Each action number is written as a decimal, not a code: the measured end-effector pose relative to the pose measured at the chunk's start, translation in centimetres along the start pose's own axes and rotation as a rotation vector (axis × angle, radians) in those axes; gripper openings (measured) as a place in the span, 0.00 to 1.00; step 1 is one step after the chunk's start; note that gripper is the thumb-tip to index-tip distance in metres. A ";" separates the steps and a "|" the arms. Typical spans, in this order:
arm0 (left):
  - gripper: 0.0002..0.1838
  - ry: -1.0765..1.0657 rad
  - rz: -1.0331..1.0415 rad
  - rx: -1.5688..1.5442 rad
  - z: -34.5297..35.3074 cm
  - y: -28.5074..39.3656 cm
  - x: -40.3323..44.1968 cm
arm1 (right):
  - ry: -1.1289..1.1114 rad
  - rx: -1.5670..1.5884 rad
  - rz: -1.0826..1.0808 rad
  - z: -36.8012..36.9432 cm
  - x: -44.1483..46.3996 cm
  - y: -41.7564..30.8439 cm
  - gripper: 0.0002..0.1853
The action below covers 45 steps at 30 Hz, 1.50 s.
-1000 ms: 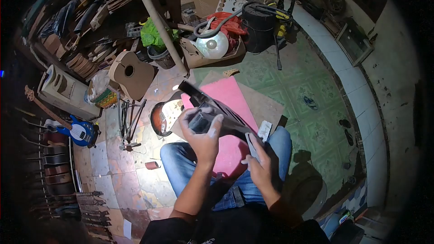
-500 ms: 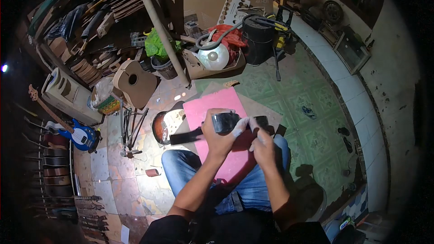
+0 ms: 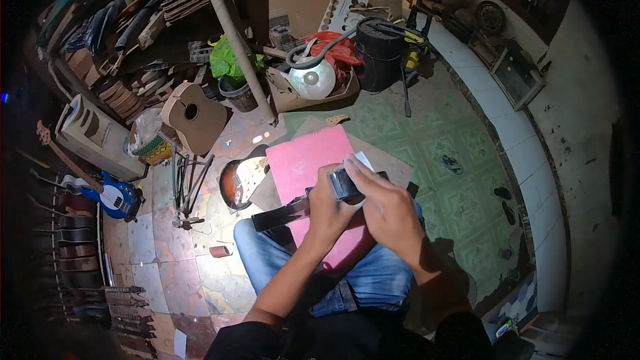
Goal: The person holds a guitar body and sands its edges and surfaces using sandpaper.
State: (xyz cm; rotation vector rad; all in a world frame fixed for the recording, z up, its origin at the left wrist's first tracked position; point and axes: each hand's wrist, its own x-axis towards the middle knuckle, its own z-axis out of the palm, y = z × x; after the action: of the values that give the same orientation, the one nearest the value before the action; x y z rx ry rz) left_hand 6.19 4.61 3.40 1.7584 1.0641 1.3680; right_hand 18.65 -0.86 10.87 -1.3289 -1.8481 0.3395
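My left hand (image 3: 327, 208) is wrapped round a long, glossy black piece (image 3: 277, 216) above my lap. One flat end sticks out to the left, and a shiny broader face (image 3: 343, 185) shows between my hands. My right hand (image 3: 392, 208) lies over the right side of that face with its fingers pressed together. A small white sheet (image 3: 363, 159) shows at its fingertips, pinched against the black piece. Under both hands is a pink board (image 3: 310, 150) across my lap; my palms hide part of the black piece.
A sunburst guitar body (image 3: 235, 183) lies left of the board, near a metal stand (image 3: 187, 190) and an unfinished acoustic body (image 3: 190, 117). A blue bass (image 3: 120, 197) leans at far left. Ahead stand a cardboard box (image 3: 287, 103) and a black drum (image 3: 380, 60).
My right hand has come in from the right and now lies over the black piece with a white sheet under its fingers. The black piece has tilted slightly in my left hand.
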 end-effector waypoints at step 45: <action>0.31 0.131 0.041 0.003 -1.9 -1.9 -2.0 | -0.058 0.016 -0.033 2.2 -0.1 -2.5 0.31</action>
State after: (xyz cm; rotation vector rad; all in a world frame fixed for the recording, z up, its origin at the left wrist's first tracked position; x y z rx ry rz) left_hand 3.68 3.72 1.31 1.7206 1.1050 1.5251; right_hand 15.33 -1.42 11.01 -1.2889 -1.9093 0.3777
